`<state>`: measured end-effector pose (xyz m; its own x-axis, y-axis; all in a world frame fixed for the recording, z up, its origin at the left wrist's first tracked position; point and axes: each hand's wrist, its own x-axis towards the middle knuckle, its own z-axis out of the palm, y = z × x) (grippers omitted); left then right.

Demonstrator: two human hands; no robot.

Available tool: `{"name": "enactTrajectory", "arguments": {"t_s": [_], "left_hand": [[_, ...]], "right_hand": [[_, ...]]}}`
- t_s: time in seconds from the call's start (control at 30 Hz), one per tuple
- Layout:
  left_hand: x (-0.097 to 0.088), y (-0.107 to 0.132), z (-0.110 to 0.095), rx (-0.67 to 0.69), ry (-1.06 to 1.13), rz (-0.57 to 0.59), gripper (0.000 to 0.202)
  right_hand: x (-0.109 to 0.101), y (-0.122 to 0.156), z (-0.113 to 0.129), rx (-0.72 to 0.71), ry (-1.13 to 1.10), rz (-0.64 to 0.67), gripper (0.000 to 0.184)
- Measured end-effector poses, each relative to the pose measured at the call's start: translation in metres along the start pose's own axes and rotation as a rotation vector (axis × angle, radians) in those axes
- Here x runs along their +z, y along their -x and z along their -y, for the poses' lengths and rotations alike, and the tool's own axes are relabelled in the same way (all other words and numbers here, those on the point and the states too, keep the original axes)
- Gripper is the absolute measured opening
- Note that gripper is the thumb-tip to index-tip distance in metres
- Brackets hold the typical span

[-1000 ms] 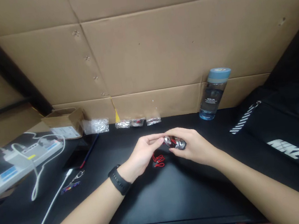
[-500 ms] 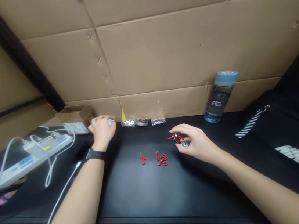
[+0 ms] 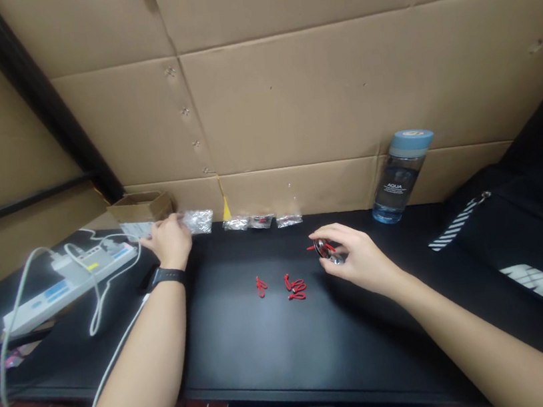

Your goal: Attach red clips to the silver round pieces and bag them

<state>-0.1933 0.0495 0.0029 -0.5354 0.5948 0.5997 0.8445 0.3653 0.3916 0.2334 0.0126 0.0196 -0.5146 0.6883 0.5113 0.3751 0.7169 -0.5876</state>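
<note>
My left hand (image 3: pixel 170 242), wearing a black wristwatch (image 3: pixel 169 276), is at the back left of the table, by the small cardboard box. Its thumb is spread out to the left and the fingers point toward the wall, partly hidden. A crinkled clear plastic bag (image 3: pixel 198 222) lies just right of those fingers. My right hand (image 3: pixel 349 250) is closed, pinching a round shiny metal piece (image 3: pixel 321 247) with a red cord and some clear plastic. Several red cord loops (image 3: pixel 296 285) lie mid-table, with more red loops (image 3: pixel 261 286) to their left.
Clear packets (image 3: pixel 261 221) line the cardboard wall. An open cardboard box (image 3: pixel 143 206) and a white power strip (image 3: pixel 79 274) with cables (image 3: pixel 121 352) occupy the left. On the right are a blue-capped water bottle (image 3: pixel 399 179) and a black bag (image 3: pixel 524 242).
My left hand has moved left toward the box and let go of the clear plastic bag, which now lies by the wall. My right hand stays nearly still with its piece.
</note>
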Motion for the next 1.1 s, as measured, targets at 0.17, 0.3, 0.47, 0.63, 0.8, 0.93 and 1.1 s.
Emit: {"name": "enactTrajectory", "arguments": {"t_s": [0.17, 0.3, 0.47, 0.63, 0.8, 0.93, 1.1], "left_hand": [[-0.011, -0.004, -0.001, -0.027, 0.102, -0.069, 0.024], [-0.013, -0.007, 0.001, -0.022, 0.166, -0.054, 0.027], [-0.006, -0.009, 0.005, -0.009, 0.146, -0.014, 0.025], [-0.003, -0.006, 0.007, -0.004, 0.088, -0.018, 0.033], [-0.007, -0.005, 0.003, 0.083, 0.138, -0.124, 0.039], [-0.012, -0.006, -0.001, 0.114, 0.169, -0.157, 0.044], [-0.014, -0.012, 0.001, 0.068, 0.262, -0.01, 0.047]], "right_hand": [[-0.002, 0.0, 0.002, -0.013, 0.014, -0.012, 0.045], [-0.003, 0.0, 0.003, -0.018, 0.017, -0.019, 0.044], [-0.005, -0.001, 0.003, -0.031, 0.043, -0.016, 0.044], [-0.004, -0.002, 0.004, -0.037, 0.067, -0.007, 0.043], [-0.004, -0.002, 0.005, -0.039, 0.066, -0.013, 0.043], [-0.005, -0.001, 0.004, -0.038, 0.065, -0.008, 0.043], [-0.005, -0.001, 0.003, -0.023, 0.054, 0.006, 0.042]]}}
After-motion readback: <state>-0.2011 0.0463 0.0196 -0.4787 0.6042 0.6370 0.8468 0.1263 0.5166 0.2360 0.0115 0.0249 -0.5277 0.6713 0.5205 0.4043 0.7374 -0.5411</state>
